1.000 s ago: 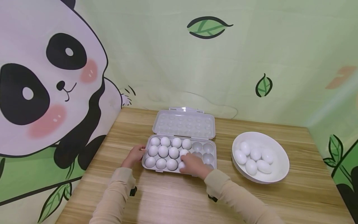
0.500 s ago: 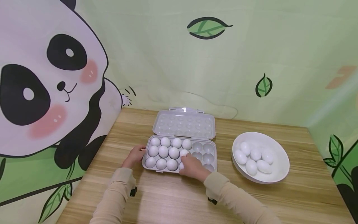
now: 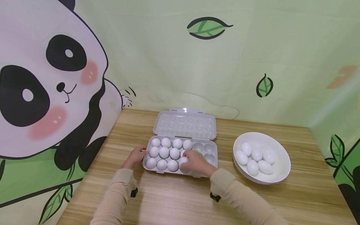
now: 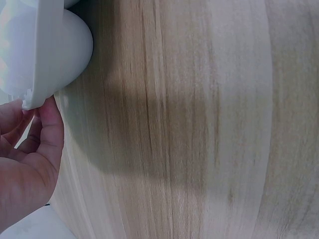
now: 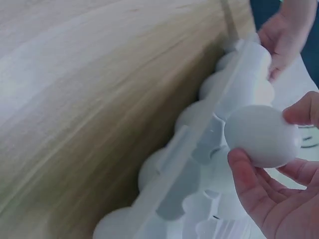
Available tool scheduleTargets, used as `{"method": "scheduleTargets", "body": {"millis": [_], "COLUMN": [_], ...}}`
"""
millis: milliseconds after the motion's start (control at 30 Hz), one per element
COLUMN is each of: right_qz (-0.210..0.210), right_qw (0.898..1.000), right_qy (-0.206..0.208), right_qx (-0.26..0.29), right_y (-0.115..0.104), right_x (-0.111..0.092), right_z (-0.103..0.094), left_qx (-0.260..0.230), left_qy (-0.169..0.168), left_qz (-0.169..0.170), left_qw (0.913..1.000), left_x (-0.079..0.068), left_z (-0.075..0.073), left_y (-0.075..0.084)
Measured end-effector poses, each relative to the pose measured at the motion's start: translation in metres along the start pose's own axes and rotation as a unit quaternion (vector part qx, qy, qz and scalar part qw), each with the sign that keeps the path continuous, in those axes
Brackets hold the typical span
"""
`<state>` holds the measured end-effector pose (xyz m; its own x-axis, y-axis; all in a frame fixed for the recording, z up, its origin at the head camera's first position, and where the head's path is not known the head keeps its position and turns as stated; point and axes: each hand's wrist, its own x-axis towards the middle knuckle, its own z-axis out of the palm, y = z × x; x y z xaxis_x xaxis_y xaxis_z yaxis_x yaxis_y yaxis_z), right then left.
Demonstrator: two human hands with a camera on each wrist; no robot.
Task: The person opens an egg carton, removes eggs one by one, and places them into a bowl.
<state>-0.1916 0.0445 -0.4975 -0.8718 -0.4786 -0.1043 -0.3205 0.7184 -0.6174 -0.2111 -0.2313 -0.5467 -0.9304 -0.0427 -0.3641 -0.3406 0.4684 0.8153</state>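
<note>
Pinching a likely fragile egg [image 5: 261,134], best held mid-shell, the right hand [image 3: 197,162] hovers over the egg box [image 3: 209,148] the left hand [image 3: 136,155] grips.

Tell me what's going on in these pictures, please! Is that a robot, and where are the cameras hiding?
There's no robot here, just a person. The wide view comes from a camera worn on their head, looking forward and down. The close-up views come from small cameras, one on each wrist. On the wood-grain table sits a plastic egg box with its lid open and white eggs in many of its cups. To its right is a white bowl, where you can see six more. The left hand grips one end of the box. The right hand holds a single egg between thumb and fingers, over the box.
</note>
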Motion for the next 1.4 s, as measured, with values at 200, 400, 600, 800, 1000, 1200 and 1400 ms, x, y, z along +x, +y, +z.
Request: {"method": "scheduleTargets", "body": {"millis": [200,400,600,800,1000,1200,1400], "right_qz": [0.052,0.088,0.075,0.072,0.068,0.053,0.038], "right_qw": [0.987,0.937,0.891,0.848,0.825,0.831,0.838], "right_qy": [-0.032,-0.083,-0.127,-0.136,-0.136,-0.130,-0.125], "right_qx": [0.148,0.329,0.429,0.507,0.544,0.538,0.530], "right_y": [0.006,0.014,0.025,0.032,0.043,0.056,0.074], "right_x": [0.001,-0.001,-0.006,-0.011,-0.016,-0.023,-0.034], "right_z": [-0.012,-0.024,-0.038,-0.055,-0.076,-0.103,-0.130], "left_qx": [0.011,0.010,0.003,-0.043,-0.069,-0.075,-0.074], "left_qy": [0.001,-0.002,-0.009,-0.029,-0.034,-0.047,-0.036], "left_qz": [-0.001,-0.001,0.014,0.076,0.066,0.077,0.070], "left_qw": [0.9999,1.0000,0.9998,0.9958,0.9949,0.9931,0.9942], "left_x": [-0.001,-0.003,-0.012,0.044,0.111,0.101,0.085], "left_z": [0.000,0.001,-0.001,0.001,0.006,0.004,0.004], "left_y": [0.000,0.000,0.009,-0.061,-0.126,-0.114,-0.097]}}
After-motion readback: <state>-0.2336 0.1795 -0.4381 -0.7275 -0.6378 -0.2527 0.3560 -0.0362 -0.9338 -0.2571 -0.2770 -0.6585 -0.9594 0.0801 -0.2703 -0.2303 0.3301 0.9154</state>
